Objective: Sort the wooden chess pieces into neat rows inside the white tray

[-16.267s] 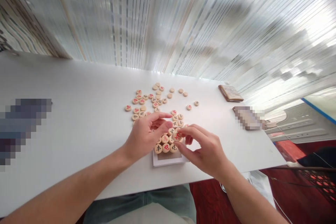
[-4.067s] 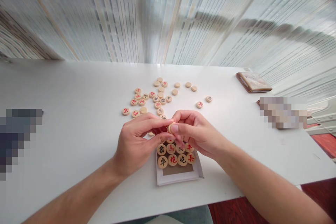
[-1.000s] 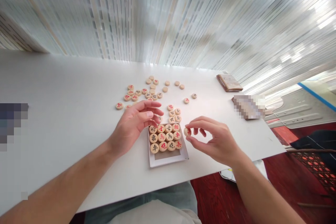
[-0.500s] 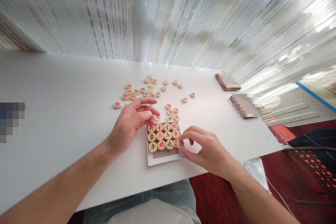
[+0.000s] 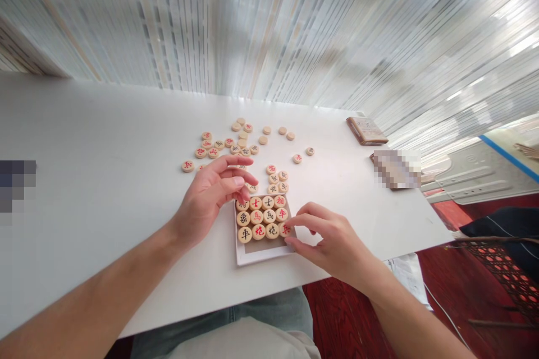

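A shallow white box lies near the table's front edge, holding rows of round wooden Chinese chess pieces with red and black characters. My right hand has thumb and forefinger about a red-marked chess piece at the right end of the nearest row. That piece rests level with its neighbours, such as the black-marked piece. Over the box's far left corner hovers my left hand, fingers loosely spread and holding nothing. It partly covers a corner piece and some pieces behind.
More chess pieces are scattered over the white table beyond the box, some face down. A small group sits just behind it. A brown box and a blurred-out item lie at right. A woven chair stands beyond.
My right hand has brought the red-marked piece slightly left and down into the end of the nearest row. My left hand has stayed nearly still.
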A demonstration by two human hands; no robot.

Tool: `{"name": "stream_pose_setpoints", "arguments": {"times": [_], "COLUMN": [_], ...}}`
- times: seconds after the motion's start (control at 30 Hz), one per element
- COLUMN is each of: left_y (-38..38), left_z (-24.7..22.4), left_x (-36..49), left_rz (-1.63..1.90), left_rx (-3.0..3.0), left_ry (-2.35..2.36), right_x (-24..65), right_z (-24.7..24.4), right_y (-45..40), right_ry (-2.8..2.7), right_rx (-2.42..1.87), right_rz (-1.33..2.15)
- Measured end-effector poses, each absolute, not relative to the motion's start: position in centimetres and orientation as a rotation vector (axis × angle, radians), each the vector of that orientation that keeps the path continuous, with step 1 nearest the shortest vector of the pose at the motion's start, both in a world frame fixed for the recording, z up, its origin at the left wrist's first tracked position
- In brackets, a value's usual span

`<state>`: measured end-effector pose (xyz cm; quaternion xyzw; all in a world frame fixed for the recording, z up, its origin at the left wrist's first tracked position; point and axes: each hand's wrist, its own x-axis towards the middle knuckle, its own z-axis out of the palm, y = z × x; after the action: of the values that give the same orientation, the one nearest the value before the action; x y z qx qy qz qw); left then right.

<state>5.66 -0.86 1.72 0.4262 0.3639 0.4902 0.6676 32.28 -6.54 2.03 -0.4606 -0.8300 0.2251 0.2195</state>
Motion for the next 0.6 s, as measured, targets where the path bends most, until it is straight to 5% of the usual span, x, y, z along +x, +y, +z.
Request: {"name": "stream_pose_setpoints", "arguments": {"times": [0.6], "left_y": [-0.76], "left_z": [1.52], "left_x": [5.63], "left_rz": [1.102], "left_rx": [0.958], "left_ry": [0.816], "right_x": [32.16], "right_z": [1.48], "right_y": [-6.58], "right_ry": [-2.279], "right_rx": [-1.321], "right_rz": [0.575]}}
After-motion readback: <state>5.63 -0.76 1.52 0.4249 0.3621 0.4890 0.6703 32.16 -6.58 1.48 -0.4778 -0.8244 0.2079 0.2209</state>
